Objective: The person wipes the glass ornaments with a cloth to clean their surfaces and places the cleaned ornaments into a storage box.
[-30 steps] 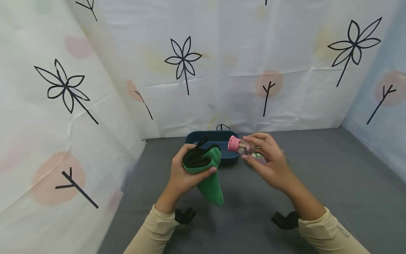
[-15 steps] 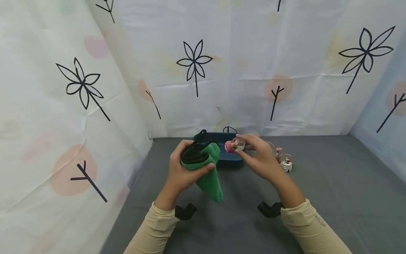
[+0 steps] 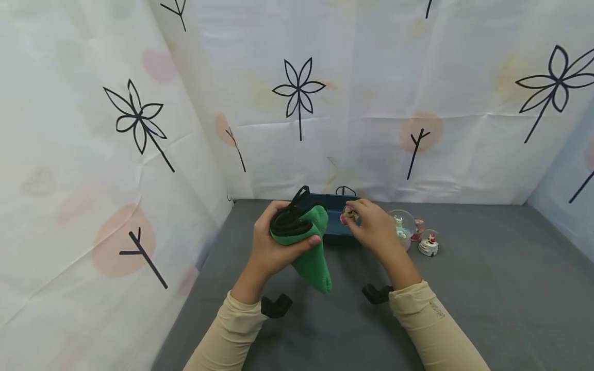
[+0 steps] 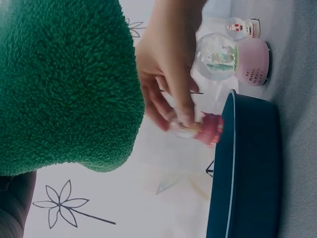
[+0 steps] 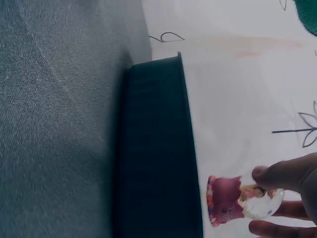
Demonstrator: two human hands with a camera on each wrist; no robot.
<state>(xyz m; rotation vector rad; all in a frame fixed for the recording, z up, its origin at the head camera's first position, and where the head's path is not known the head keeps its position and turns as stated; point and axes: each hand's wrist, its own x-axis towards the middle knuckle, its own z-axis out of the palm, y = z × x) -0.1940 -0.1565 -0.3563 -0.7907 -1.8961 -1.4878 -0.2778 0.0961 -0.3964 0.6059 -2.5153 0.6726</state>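
The pinched snow globe (image 4: 207, 130) seems partly hidden by fingers (image 4: 184, 110).

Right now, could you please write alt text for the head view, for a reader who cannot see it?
A person's right hand pinches a small snow globe above a dark blue tray, while the left hand grips a green-and-black cloth. More snow globes stand on the gray table, to the right of the tray.
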